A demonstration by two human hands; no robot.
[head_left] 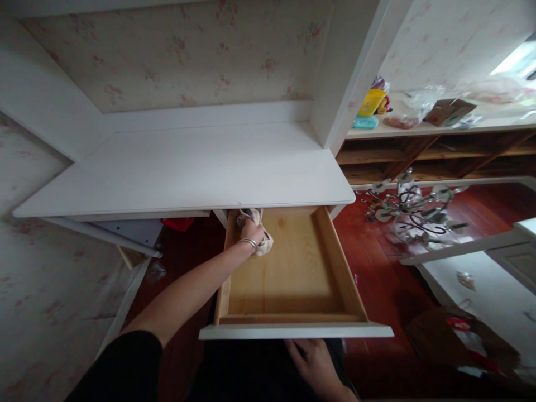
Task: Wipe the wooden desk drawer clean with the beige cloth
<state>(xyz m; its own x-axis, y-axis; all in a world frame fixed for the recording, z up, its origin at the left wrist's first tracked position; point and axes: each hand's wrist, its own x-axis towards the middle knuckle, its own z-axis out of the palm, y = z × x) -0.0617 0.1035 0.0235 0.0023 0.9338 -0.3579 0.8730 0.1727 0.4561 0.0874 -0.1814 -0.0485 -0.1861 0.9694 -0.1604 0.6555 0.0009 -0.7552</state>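
Observation:
My left hand (253, 231) reaches into the pulled-out wooden drawer (293, 279). Its fingers are closed round a crumpled, light-coloured cloth (264, 245) with dark patches, pressed near the drawer's back left corner. Two thin bracelets (250, 243) circle that wrist. Below the white drawer front (293, 331), close to my body, is my right hand (315, 360). Its visible fingers are apart and stretch towards the underside of the front, where the fingertips are hidden. The drawer comes out from beneath a white desk (201, 167).
To the right, a chandelier (419, 215) lies on the red wooden floor (377, 279). Behind it, a low shelf unit (419, 131) carries plastic bags and a small cardboard box (450, 111). White furniture (473, 279) and a brown bag (452, 335) occupy the lower right.

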